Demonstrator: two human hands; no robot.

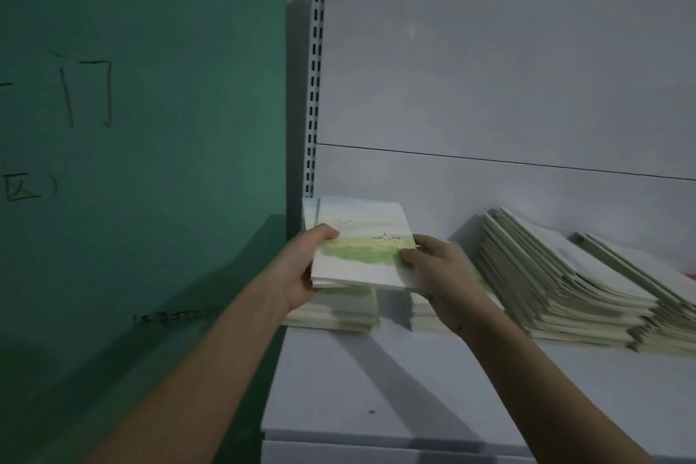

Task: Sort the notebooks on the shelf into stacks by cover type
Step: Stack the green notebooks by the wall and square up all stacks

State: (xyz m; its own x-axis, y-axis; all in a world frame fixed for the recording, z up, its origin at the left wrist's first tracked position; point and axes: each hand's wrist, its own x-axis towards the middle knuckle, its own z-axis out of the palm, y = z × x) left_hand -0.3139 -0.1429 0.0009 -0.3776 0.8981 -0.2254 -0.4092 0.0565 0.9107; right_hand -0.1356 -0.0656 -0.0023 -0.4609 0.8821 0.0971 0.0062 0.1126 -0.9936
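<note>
Both my hands hold a small bundle of notebooks [363, 243] with a pale sky and green meadow cover, lifted a little above the white shelf [376, 380]. My left hand [301, 271] grips its left edge, thumb on top. My right hand [438, 267] grips its right edge. Under the bundle lie two low stacks of notebooks, a left stack [339, 313] and a right stack [422, 313] partly hidden by my right wrist. Further right a tall slanted pile of notebooks [565, 275] leans, with another pile [659, 275] beside it.
A green wall [143, 124] with black handwriting closes off the left side. A slotted metal upright [315, 87] and the white back panel [489, 68] stand behind the shelf. The shelf's front edge [376, 437] runs below my forearms. Something pink [691, 277] shows at the far right.
</note>
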